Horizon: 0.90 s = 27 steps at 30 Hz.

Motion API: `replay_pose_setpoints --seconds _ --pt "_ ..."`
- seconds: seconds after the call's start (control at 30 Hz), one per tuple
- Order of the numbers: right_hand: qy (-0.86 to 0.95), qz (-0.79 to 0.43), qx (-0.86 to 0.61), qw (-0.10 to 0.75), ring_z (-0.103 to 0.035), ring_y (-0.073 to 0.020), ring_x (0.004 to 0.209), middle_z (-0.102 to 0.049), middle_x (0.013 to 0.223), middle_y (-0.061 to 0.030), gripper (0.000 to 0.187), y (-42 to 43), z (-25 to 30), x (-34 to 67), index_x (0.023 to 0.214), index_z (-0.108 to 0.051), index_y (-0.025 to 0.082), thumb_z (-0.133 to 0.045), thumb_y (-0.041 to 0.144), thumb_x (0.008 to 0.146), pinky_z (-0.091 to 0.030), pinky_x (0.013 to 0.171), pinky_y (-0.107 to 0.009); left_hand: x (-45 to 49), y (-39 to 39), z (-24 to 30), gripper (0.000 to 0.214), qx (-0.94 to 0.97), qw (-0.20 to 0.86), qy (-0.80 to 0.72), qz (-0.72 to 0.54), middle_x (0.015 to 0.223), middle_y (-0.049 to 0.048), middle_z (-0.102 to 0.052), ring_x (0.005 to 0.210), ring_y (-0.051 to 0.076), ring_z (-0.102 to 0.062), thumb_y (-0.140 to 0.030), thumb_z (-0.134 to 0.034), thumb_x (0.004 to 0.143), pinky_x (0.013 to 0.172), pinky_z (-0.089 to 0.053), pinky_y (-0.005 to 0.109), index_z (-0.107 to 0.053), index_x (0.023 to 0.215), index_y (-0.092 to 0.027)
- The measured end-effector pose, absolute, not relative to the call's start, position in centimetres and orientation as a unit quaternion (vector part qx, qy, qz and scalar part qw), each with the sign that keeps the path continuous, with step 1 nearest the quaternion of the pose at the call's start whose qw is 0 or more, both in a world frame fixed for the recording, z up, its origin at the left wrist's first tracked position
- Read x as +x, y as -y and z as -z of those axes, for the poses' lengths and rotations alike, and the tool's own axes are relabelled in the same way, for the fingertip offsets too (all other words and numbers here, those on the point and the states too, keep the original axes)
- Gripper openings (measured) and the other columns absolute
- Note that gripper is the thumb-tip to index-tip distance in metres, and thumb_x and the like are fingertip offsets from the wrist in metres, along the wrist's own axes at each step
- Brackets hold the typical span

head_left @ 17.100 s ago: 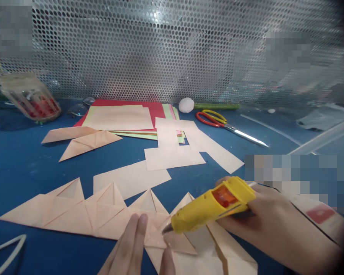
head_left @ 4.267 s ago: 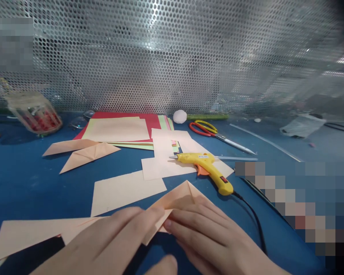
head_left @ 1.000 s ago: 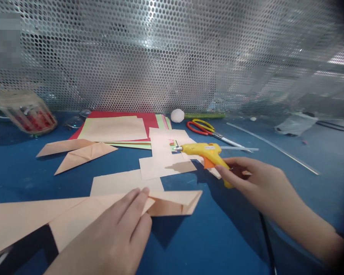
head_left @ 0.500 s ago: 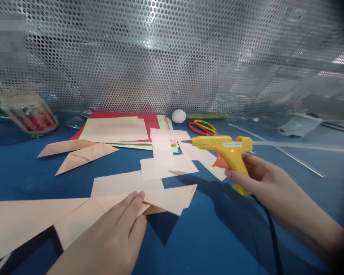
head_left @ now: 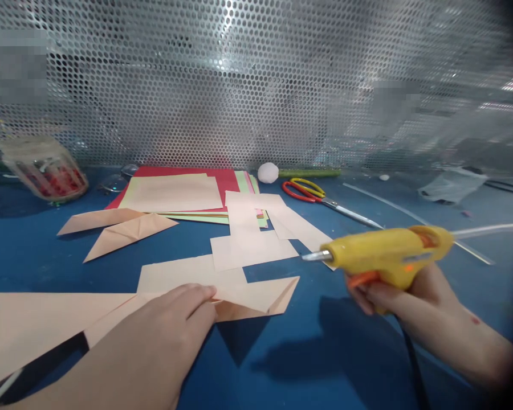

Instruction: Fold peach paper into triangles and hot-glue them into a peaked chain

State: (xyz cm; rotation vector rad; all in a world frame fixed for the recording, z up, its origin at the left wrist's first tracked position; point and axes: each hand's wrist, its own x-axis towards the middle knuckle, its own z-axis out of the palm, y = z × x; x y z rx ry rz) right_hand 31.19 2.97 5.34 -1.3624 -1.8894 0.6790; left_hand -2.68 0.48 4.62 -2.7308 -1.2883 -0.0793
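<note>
My right hand [head_left: 393, 299] is closed around the grip of a yellow hot glue gun [head_left: 385, 253], held above the blue table with its metal nozzle pointing left and a clear glue stick out its back. My left hand [head_left: 154, 336] lies flat, fingers together, pressing on a folded peach paper piece [head_left: 252, 296] whose free flap lifts slightly off the table. A larger folded peach sheet [head_left: 38, 324] lies to the left of that hand.
Loose peach paper strips [head_left: 248, 245] and a stack of coloured sheets [head_left: 175, 191] lie mid-table. Red-and-yellow scissors [head_left: 316, 193], a white ball [head_left: 267, 172], two folded paper triangles [head_left: 119, 225] and a tipped jar [head_left: 43, 168] sit further back before a perforated metal wall [head_left: 256, 80].
My right hand picked the glue gun up off the paper strips and brought it nearer and rightward, nozzle facing the folded piece. The left hand stayed pressing on the folded paper.
</note>
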Motion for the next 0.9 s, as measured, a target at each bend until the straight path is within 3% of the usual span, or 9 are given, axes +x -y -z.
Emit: replay_pose_setpoints --seconds 0.13,0.4,0.53,0.67,0.8,0.9 --pt "0.809 -0.218 -0.434 0.333 -0.06 -0.0173 0.056 -0.061 0.068 0.0021 0.007 -2.9 -5.5 31.6 0.085 -0.051 0.027 -0.052 0.022 0.089 -0.05 0.052 -0.031 -2.7 -0.8 -4.4 0.064 -0.909 0.056 0.407 0.07 0.126 0.0026 -0.072 0.109 0.02 -0.072 -0.008 -0.035 0.069 0.091 -0.059 0.035 -0.068 0.123 -0.022" --pt "0.9 -0.1 -0.335 0.259 -0.053 -0.0109 0.049 -0.054 0.066 0.0065 0.025 -2.4 -6.4 29.3 0.084 -0.043 0.028 -0.052 0.005 0.079 -0.042 0.048 -0.023 -2.8 -1.1 -3.8 0.058 -0.914 0.035 0.391 0.098 0.121 0.0079 -0.074 0.103 0.025 -0.074 -0.012 -0.034 0.077 0.084 -0.062 0.04 -0.07 0.122 -0.02" --pt "0.902 -0.051 -0.333 0.269 -0.048 -0.0104 0.046 -0.05 0.064 0.0062 0.013 -2.0 -5.8 27.1 0.085 -0.042 0.027 -0.048 0.016 0.082 -0.036 0.043 -0.023 -2.2 -1.2 -5.4 0.058 -0.924 0.026 0.374 0.076 0.116 0.0112 -0.076 0.099 0.025 -0.076 -0.007 -0.03 0.075 0.085 -0.061 0.04 -0.075 0.113 -0.015" --pt "0.905 -0.03 -0.331 0.265 -0.048 -0.0104 0.046 -0.05 0.065 0.0058 0.006 -1.8 -5.2 26.2 0.088 -0.045 0.026 -0.05 0.023 0.088 -0.036 0.043 -0.022 -2.0 -1.1 -5.6 0.06 -0.913 -0.03 0.405 0.034 0.126 0.0085 -0.072 0.113 0.023 -0.071 -0.005 -0.035 0.079 0.096 -0.057 0.038 -0.069 0.126 -0.018" --pt "0.9 -0.046 -0.368 0.229 -0.053 -0.0102 0.049 -0.052 0.066 0.0055 0.015 -1.8 -5.1 26.6 0.082 -0.045 0.026 -0.052 0.023 0.095 -0.038 0.045 -0.021 -1.8 -0.9 -5.1 0.046 -0.87 -0.079 0.477 0.094 0.124 0.0043 -0.073 0.121 0.022 -0.065 -0.019 -0.051 0.086 0.105 -0.051 0.033 -0.066 0.13 -0.025" --pt "0.888 -0.06 -0.393 0.233 -0.054 -0.0097 0.047 -0.053 0.063 0.0063 0.022 -1.9 -5.1 26.6 0.076 -0.044 0.026 -0.053 0.02 0.095 -0.038 0.044 -0.02 -1.6 -0.9 -5.1 0.044 -0.87 -0.075 0.478 0.096 0.123 0.0047 -0.073 0.122 0.023 -0.064 -0.023 -0.053 0.088 0.106 -0.05 0.035 -0.065 0.13 -0.026"
